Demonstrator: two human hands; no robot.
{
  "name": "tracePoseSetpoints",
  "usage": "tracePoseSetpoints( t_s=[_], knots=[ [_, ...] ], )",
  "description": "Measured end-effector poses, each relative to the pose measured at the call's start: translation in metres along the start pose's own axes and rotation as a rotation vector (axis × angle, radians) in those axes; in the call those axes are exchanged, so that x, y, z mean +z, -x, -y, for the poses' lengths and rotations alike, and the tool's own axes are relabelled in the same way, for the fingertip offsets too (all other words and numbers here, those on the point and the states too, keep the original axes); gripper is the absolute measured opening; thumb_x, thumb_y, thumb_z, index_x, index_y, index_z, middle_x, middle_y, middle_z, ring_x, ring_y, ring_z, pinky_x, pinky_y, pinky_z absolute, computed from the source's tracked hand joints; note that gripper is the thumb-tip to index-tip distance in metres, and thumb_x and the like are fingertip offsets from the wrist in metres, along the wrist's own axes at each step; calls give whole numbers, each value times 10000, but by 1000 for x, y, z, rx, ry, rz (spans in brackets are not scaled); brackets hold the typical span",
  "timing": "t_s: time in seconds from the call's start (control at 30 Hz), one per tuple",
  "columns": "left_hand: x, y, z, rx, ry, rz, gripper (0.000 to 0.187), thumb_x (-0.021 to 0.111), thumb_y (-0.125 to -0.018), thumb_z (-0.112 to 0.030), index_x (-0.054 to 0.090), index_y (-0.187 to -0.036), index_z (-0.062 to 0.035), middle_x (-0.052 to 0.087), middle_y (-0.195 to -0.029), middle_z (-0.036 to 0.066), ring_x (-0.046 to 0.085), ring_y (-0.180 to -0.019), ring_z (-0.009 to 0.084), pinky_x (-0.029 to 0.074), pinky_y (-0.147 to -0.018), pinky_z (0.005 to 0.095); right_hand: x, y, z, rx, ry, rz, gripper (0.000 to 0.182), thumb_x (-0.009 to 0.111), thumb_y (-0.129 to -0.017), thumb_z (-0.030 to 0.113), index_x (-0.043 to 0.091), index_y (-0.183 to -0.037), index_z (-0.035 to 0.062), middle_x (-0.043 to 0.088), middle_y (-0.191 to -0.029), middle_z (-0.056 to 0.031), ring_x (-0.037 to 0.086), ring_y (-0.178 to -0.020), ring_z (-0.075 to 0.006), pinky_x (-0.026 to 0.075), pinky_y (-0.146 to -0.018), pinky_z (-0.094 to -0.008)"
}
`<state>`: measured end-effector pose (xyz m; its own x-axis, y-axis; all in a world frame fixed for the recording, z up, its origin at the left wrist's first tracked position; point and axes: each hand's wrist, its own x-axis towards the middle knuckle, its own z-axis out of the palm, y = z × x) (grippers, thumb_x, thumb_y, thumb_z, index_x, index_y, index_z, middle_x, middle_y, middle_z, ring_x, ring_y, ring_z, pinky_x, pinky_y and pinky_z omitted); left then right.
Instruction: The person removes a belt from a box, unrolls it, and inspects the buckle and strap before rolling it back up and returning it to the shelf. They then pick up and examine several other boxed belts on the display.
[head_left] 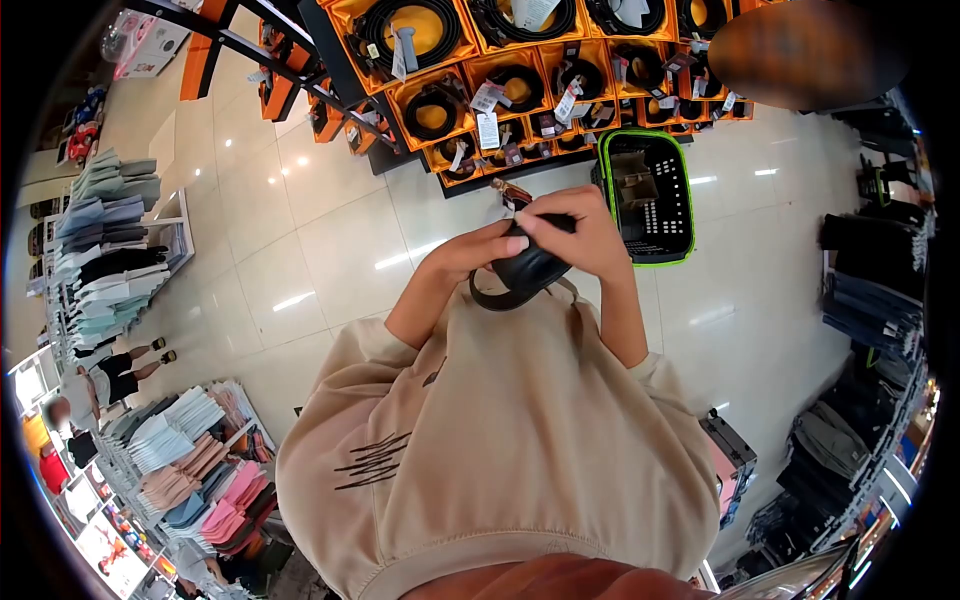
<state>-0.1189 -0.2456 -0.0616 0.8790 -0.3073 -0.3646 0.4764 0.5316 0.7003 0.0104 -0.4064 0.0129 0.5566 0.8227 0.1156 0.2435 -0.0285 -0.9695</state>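
Note:
Both of my hands are closed on a black leather belt (530, 268) in front of my chest. My left hand (474, 250) grips it from the left, its thumb lying along the upper side. From the right, my right hand (580, 232) pinches it with bent fingers. Part of the strap hangs below in a loop. A shiny, brownish piece that may be the buckle (513, 193) pokes out beyond my fingertips. My fingers hide much of the belt.
Ahead stands a rack of coiled black belts (432, 112) in orange-lined boxes. A black shopping basket (691, 215) with a green rim sits on the floor, holding brownish items. Shirts (165, 440) hang at left, dark trousers (835, 440) at right. Another person (110, 380) is at far left.

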Motion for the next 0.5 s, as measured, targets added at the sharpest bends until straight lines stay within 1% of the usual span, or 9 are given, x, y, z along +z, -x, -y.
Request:
tracePoseSetpoints(
  t_s=[0.03, 0.07, 0.13, 0.23, 0.27, 0.3, 0.37, 0.47, 0.5],
  knots=[
    [0, -2, -2, -7, 13, -5, 801, 704, -817, -426, 367, -1389, 21, 556, -1180, 73, 527, -977, 93, 440, -787, 218, 3, -1, 8, -46, 46, -20, 111, 706, -777, 75, 688, -793, -34, 653, -672, -131, 636, -601, -197, 473, -566, -285],
    [0, -1, -6, -23, 36, 21, 813, 710, -809, -377, 344, -1412, 30, 538, -1228, 79, 522, -1087, 132, 436, -893, 245, 5, -2, 14, -93, 95, -40, 111, 709, -774, 79, 690, -787, -30, 646, -660, -131, 633, -593, -201, 472, -562, -284],
    [9, 4, -19, 0, -8, 47, 810, 707, -801, -345, 339, -1418, 30, 530, -1252, 83, 522, -1098, 137, 432, -918, 256, 6, -1, 16, -185, 159, -57, 106, 691, -784, 84, 699, -819, -16, 654, -692, -127, 624, -609, -202, 475, -585, -285],
    [6, 3, -18, 54, 35, 105, 833, 723, -763, -298, 334, -1422, 31, 523, -1278, 94, 515, -1142, 159, 417, -967, 279, 9, 2, 5, -95, -82, -116, 186, 631, -846, 157, 696, -874, -15, 672, -773, -102, 625, -686, -185, 477, -653, -272],
    [1, 3, -15, 59, 74, 122, 844, 731, -755, -300, 334, -1422, 31, 523, -1279, 95, 512, -1149, 162, 416, -970, 282, 15, 7, -1, 80, -349, -191, 283, 548, -906, 227, 678, -885, -24, 669, -842, -82, 617, -756, -162, 461, -707, -250],
    [-1, 2, -16, 66, 111, 141, 855, 739, -746, -301, 334, -1422, 30, 523, -1281, 96, 510, -1157, 164, 414, -973, 284, 19, 9, -9, 172, -651, -239, 226, 584, -916, 187, 674, -907, -20, 662, -810, -30, 608, -742, -108, 473, -691, -228],
    [1, 1, -16, 9, 57, 107, 875, 766, -729, -308, 341, -1415, 29, 525, -1278, 95, 503, -1167, 165, 411, -980, 288, 21, 17, -14, 283, -764, -372, 233, 599, -906, 182, 668, -828, -26, 641, -720, -41, 595, -684, -89, 459, -622, -232],
    [8, 2, -12, 12, 33, 168, 838, 761, -752, -323, 356, -1398, 25, 526, -1269, 91, 504, -1158, 158, 416, -969, 284, 2, 18, -15, 80, -163, -189, 217, 642, -865, 154, 657, -747, -27, 621, -641, -67, 596, -603, -116, 445, -557, -264],
    [9, 3, -11, -1, 49, 150, 833, 756, -756, -322, 355, -1399, 24, 525, -1270, 92, 505, -1157, 161, 416, -969, 285, 0, 14, -6, 14, -61, -140, 207, 655, -849, 142, 654, -730, -27, 615, -623, -75, 594, -580, -130, 439, -542, -273]
  ],
)
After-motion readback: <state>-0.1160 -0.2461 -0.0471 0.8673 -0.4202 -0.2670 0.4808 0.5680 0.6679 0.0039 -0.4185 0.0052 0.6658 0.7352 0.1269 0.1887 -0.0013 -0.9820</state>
